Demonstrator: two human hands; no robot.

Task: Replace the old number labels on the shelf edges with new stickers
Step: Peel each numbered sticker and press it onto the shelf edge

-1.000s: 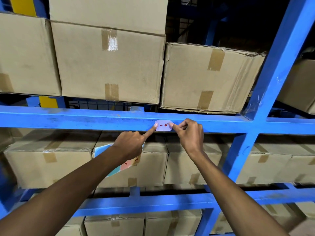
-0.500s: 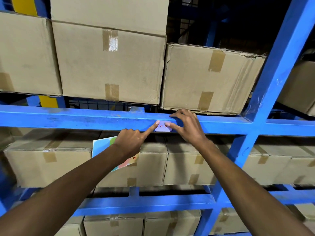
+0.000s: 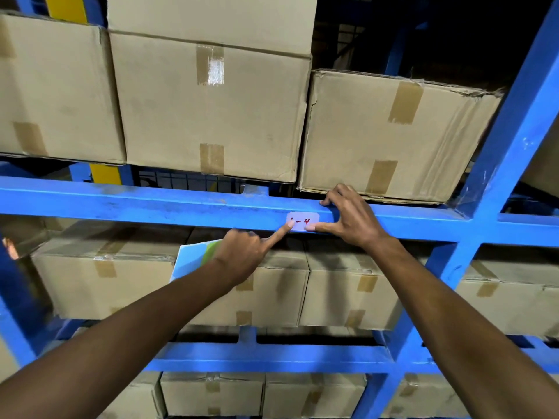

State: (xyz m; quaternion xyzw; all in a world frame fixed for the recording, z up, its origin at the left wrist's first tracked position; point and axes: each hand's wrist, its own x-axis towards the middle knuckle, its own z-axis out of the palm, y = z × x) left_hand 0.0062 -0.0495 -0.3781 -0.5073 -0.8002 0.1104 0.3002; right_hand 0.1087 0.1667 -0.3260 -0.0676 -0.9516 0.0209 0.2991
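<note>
Here, only the head view is given. Much is cut off: both forearms run out of the bottom edge, the blue upright [image 3: 496, 164] leaves the frame at top right, and the cardboard boxes [image 3: 211, 104] on the upper level are cropped at top and left. The space behind the boxes is dark and nothing can be made out there. A sheet of paper [image 3: 193, 255], light blue with a green patch, is mostly hidden behind the left hand [image 3: 242, 255]; what is printed on it cannot be told. The left hand's other fingers are curled in against the palm and appear to hold that sheet, though the hold itself is hidden.

The sticker [image 3: 302, 220] is seen on the front face of the blue shelf beam [image 3: 121, 204], right of the beam's middle. It is small, pale and rectangular with clipped corners, marked in red handwriting; "- 4" is readable, and the first character is covered by a fingertip. The left index finger [image 3: 279, 234] is stretched out and pressed on the sticker's lower left corner. The right hand [image 3: 351, 219] is spread, not clamped: its thumb [image 3: 317, 227] is pressed on the sticker's lower right edge, while the fingers are hooked over the beam's top edge, just beside the sticker.

More boxes [image 3: 272, 297] are stacked on the lower levels.
</note>
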